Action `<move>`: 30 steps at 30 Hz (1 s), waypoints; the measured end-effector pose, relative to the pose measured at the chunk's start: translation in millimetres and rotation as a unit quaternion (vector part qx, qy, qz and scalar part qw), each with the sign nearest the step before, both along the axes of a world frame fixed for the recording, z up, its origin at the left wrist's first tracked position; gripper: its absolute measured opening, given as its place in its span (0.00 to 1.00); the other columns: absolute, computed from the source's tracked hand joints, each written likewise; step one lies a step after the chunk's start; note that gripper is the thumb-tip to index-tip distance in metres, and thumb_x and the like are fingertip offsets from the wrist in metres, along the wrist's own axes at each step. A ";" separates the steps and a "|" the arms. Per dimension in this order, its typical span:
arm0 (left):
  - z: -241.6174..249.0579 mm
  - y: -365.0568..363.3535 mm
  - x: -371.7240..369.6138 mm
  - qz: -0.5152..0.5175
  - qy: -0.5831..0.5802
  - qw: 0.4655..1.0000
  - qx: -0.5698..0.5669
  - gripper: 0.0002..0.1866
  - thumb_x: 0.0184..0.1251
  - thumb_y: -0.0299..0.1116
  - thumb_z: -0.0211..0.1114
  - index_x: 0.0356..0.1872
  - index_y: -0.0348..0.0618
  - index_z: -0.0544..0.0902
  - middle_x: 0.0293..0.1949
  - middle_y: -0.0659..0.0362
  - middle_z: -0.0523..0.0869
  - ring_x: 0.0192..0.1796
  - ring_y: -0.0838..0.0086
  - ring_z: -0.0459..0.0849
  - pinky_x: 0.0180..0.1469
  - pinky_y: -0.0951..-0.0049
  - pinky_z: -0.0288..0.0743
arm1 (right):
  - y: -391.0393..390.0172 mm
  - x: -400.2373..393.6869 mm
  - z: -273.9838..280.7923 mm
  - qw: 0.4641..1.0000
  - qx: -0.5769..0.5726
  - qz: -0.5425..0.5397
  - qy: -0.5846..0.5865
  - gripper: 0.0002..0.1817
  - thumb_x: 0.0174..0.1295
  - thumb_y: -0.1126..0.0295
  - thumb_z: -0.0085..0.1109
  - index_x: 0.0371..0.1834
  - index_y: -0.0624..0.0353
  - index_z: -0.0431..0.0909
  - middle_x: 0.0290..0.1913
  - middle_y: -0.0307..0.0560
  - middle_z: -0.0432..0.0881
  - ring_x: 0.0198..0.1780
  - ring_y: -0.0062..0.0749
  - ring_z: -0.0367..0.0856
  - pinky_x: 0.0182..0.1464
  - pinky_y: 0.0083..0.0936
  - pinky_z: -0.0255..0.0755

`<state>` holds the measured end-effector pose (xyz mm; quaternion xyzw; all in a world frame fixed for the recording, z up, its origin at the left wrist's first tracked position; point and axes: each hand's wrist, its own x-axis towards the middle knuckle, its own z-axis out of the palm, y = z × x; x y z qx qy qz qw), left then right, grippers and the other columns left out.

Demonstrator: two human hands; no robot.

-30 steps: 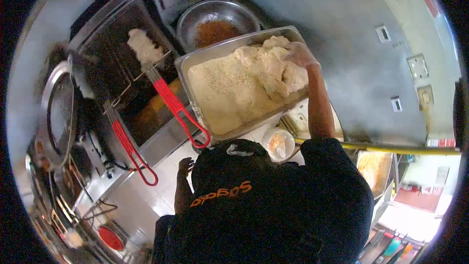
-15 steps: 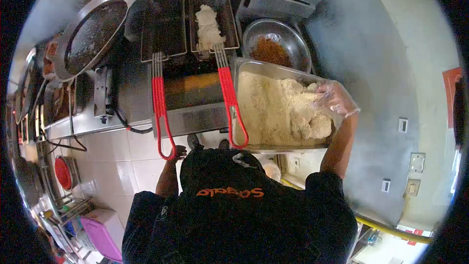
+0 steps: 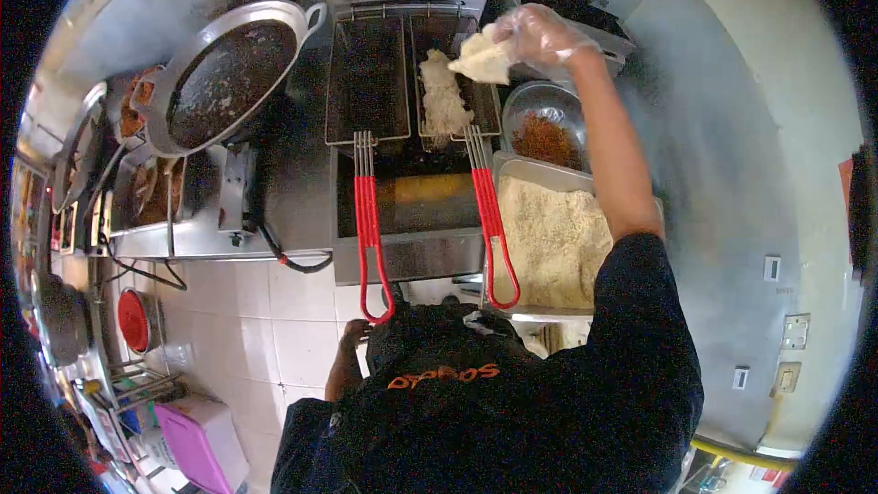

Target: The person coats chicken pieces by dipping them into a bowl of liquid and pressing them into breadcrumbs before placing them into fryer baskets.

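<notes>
My right hand (image 3: 541,37), in a clear plastic glove, grips a pale, flour-coated piece of meat (image 3: 485,59) above the right fryer basket (image 3: 489,119). In that basket lies another white-coated piece (image 3: 443,96). The left fryer basket (image 3: 368,82) hangs beside it, and both have red-coated handles. Below my right forearm sits a metal pan of flour (image 3: 549,242), partly hidden by the arm. Down near the end of the left basket's red handle (image 3: 369,247), my bare left hand (image 3: 356,333) hangs at my side, fingers loosely apart and holding nothing.
A metal bowl (image 3: 546,128) with reddish-brown crumbs stands between fryer and wall. To the left are a large two-handled pan (image 3: 233,82) of dark contents and a tray (image 3: 146,187) with food. A red round container (image 3: 135,320) and purple-lidded box (image 3: 194,448) sit lower left.
My right hand has risen out of the flour pan and moved up and left, carrying a coated piece over the right basket. My left hand stays low at my side.
</notes>
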<state>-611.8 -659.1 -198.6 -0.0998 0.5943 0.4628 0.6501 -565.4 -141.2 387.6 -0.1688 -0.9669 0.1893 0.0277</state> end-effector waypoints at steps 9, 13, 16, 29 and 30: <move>-7.7 15.3 -2.1 -0.095 0.124 0.985 0.070 0.13 0.53 0.37 0.61 0.39 0.46 0.77 0.32 0.61 0.81 0.32 0.73 0.78 0.31 0.68 0.71 | -53.2 98.5 -76.7 0.836 -0.542 -0.021 0.081 0.22 0.50 0.55 0.60 0.40 0.62 0.74 0.41 0.48 0.77 0.45 0.33 0.76 0.51 0.31 0.69; -19.5 30.2 -20.0 -0.138 0.075 0.984 0.084 0.18 0.55 0.46 0.55 0.42 0.48 0.77 0.34 0.61 0.82 0.35 0.71 0.79 0.33 0.66 0.73 | -55.2 184.7 -90.5 0.810 -0.578 -0.092 0.046 0.17 0.50 0.68 0.61 0.43 0.61 0.74 0.42 0.48 0.77 0.45 0.30 0.76 0.49 0.29 0.71; -17.9 51.3 -39.6 -0.195 0.037 0.974 0.108 0.19 0.58 0.50 0.48 0.45 0.51 0.75 0.39 0.60 0.81 0.39 0.69 0.80 0.37 0.63 0.74 | -43.2 270.9 -120.5 0.913 -0.340 -0.222 0.048 0.16 0.50 0.68 0.60 0.42 0.59 0.75 0.39 0.43 0.78 0.40 0.28 0.76 0.46 0.28 0.71; 14.8 130.0 -38.3 -0.339 0.088 0.927 0.133 0.19 0.61 0.47 0.49 0.50 0.51 0.72 0.46 0.59 0.78 0.43 0.70 0.78 0.44 0.64 0.72 | -33.3 497.2 -258.2 0.855 0.038 -0.517 0.003 0.17 0.49 0.52 0.56 0.28 0.56 0.79 0.26 0.51 0.79 0.28 0.35 0.75 0.33 0.26 0.69; 20.7 130.6 -31.3 -0.368 0.127 0.910 0.139 0.20 0.61 0.48 0.50 0.51 0.51 0.72 0.47 0.59 0.78 0.43 0.70 0.77 0.44 0.63 0.72 | -42.8 485.6 -257.0 0.847 -0.038 -0.513 0.135 0.19 0.47 0.50 0.57 0.27 0.57 0.79 0.26 0.51 0.79 0.28 0.37 0.76 0.33 0.27 0.69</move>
